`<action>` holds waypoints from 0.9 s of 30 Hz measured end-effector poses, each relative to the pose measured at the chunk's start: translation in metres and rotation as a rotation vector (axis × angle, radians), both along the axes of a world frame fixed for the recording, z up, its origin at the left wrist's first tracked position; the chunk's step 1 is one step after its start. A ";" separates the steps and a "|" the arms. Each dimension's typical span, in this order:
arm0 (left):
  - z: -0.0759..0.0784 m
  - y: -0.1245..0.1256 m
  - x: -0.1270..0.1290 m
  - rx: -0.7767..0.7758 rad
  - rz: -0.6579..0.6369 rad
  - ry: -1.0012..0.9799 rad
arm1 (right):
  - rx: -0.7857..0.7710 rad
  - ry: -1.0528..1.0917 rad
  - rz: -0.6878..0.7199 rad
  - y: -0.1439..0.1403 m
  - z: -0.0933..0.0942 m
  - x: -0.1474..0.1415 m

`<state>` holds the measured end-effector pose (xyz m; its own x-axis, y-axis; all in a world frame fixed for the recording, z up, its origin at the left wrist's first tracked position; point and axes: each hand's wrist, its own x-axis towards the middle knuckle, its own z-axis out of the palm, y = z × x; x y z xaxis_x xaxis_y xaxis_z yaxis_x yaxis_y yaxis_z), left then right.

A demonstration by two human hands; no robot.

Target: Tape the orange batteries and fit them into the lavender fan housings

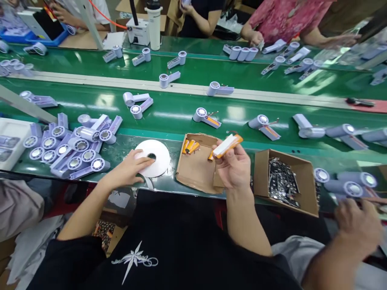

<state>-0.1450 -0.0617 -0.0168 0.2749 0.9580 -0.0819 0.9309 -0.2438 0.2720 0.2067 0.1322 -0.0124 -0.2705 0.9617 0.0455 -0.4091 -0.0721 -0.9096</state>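
Observation:
My right hand is raised above a shallow cardboard box and closed around an orange battery pack. A white strip covers the pack's upper face, and short wires show at its far end. On the bench to the left lies a flat roll of white tape, its loose end hanging toward me. My left hand rests on the roll's left side, fingers stretched out toward the centre hole, thumb apart near the loose end. Several more orange battery packs lie inside the shallow box.
Several lilac handheld-fan bodies are heaped at left; others ride the green conveyor. A box of small dark metallic parts stands at right. A co-worker's blurred hand is at far right. Other people work across the line.

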 end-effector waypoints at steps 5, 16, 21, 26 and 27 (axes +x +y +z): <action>-0.004 0.125 -0.061 -0.053 0.274 -0.003 | 0.031 -0.179 0.116 -0.008 -0.013 0.006; -0.036 0.269 -0.122 -0.130 0.149 0.341 | 0.061 -0.335 0.164 0.034 0.011 -0.010; -0.041 0.265 -0.124 -0.105 -0.090 0.331 | 0.145 -0.355 0.471 0.097 -0.005 -0.094; -0.044 0.274 -0.117 -0.100 0.040 0.135 | 0.217 -0.418 0.596 0.141 -0.038 -0.158; -0.044 0.279 -0.117 -0.108 0.066 0.105 | 0.232 -0.449 0.601 0.147 -0.043 -0.166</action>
